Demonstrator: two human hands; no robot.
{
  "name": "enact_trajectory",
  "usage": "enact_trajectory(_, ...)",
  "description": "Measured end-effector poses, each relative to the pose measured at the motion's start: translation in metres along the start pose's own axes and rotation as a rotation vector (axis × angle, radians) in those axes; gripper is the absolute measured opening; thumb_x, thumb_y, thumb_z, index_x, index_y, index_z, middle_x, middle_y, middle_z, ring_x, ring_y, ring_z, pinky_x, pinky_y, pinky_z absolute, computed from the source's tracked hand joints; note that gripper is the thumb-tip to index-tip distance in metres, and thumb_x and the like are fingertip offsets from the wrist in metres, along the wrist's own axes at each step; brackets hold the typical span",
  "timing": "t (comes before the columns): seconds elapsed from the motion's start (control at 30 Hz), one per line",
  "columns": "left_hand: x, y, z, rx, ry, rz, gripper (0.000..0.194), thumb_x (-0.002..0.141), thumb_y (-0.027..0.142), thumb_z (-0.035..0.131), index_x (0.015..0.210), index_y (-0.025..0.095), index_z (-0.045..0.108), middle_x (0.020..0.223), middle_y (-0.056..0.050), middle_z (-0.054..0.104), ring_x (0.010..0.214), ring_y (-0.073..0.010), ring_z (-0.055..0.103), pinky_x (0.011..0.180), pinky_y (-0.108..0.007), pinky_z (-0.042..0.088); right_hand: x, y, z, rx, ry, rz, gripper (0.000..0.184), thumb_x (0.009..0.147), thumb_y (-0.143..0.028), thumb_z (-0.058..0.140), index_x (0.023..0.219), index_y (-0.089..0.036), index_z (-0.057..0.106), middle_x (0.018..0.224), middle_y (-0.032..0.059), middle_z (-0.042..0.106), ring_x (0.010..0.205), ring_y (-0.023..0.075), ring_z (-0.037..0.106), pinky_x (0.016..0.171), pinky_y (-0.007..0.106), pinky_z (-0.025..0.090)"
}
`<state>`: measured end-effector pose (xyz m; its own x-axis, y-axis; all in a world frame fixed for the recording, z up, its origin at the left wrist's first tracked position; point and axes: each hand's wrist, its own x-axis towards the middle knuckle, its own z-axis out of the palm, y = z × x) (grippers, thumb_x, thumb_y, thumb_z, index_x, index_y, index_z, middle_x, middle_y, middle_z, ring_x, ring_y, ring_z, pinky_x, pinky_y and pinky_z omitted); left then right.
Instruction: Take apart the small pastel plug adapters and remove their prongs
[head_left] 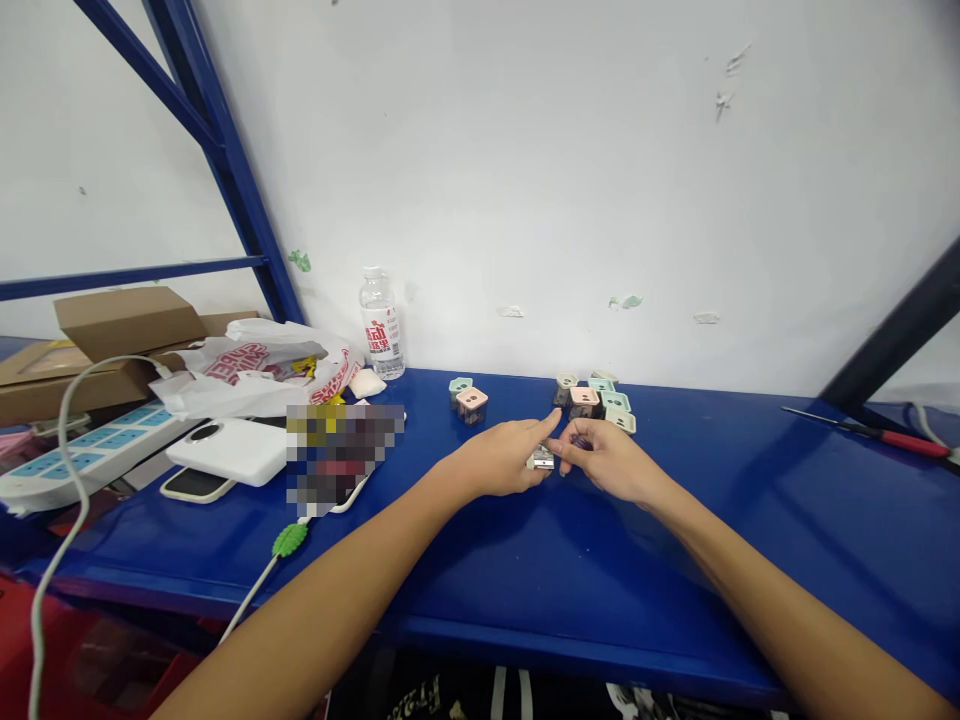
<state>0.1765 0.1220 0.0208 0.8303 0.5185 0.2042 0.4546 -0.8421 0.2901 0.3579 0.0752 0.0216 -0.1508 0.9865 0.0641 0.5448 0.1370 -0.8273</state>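
My left hand [511, 456] is closed around a small pale piece with a shiny metal face [541, 459], which looks like the inner part of a pencil sharpener. Close beside it, my right hand [609, 458] pinches a small dark see-through piece [578, 441], mostly hidden by the fingers. Just behind the hands stand several small box-shaped pencil sharpeners with two-hole lids, among them a pink-lidded sharpener [583, 399] and a green-lidded sharpener [616, 401]. Left of them, another pink-lidded sharpener [472, 405] stands in front of a mint-lidded one [460, 386].
On the left of the blue shelf [480, 590] lie a power strip [97, 452], a white power bank [232, 450], phones, a plastic bag [225, 365] and a cardboard box [127, 320]. A water bottle [382, 335] stands by the wall. At far right lies a red-handled screwdriver [911, 443].
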Motion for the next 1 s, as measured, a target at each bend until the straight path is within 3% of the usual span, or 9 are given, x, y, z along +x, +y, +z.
enact_trajectory(0.23,-0.0001,0.0030,-0.0024,-0.001,-0.020,0.000,0.077,0.079,0.020,0.058,0.145,0.010,0.021,0.122,-0.017,0.058,0.113,-0.0268,0.056,0.089,-0.037,0.047,0.0005,-0.0011,0.0039,-0.046,0.033,0.011,0.031,0.080,-0.047,0.061,0.069,-0.019,0.051,0.063,0.0019,0.065,0.056,0.0135,0.052,0.051,0.025,0.034)
enact_trajectory(0.4,-0.0001,0.0039,-0.0015,0.002,-0.016,0.008,0.074,0.080,0.021,0.056,0.145,0.011,0.021,0.121,-0.017,0.059,0.111,-0.0270,0.057,0.088,-0.038,0.047,0.0007,-0.0009,0.0068,-0.012,0.007,0.048,0.034,0.077,-0.049,0.064,0.070,-0.019,0.051,0.064,0.0023,0.067,0.052,0.0131,0.053,0.048,0.024,0.033)
enact_trajectory(0.67,0.0009,0.0015,-0.0002,0.002,-0.029,0.009,0.074,0.081,0.021,0.056,0.145,0.010,0.021,0.116,-0.016,0.060,0.110,-0.0261,0.057,0.089,-0.037,0.046,0.0036,0.0054,0.0080,-0.036,0.073,0.000,0.034,0.077,-0.049,0.065,0.069,-0.020,0.049,0.061,0.0009,0.066,0.058,0.0155,0.057,0.055,0.026,0.039)
enact_trajectory(0.87,0.0004,0.0018,-0.0004,-0.006,-0.034,0.020,0.076,0.081,0.020,0.056,0.146,0.013,0.019,0.120,-0.015,0.059,0.110,-0.0255,0.057,0.088,-0.036,0.046,0.0041,0.0074,0.0082,0.006,0.031,0.004,0.034,0.075,-0.050,0.066,0.071,-0.020,0.050,0.063,0.0002,0.064,0.049,0.0110,0.047,0.048,0.024,0.033)
enact_trajectory(1.0,0.0001,0.0019,-0.0028,-0.009,-0.032,0.021,0.079,0.079,0.019,0.057,0.147,0.014,0.018,0.126,-0.015,0.056,0.113,-0.0251,0.056,0.091,-0.036,0.046,0.0023,0.0041,0.0071,-0.020,0.052,-0.010,0.035,0.076,-0.051,0.065,0.070,-0.020,0.050,0.063,0.0009,0.064,0.054,0.0132,0.052,0.049,0.024,0.035)
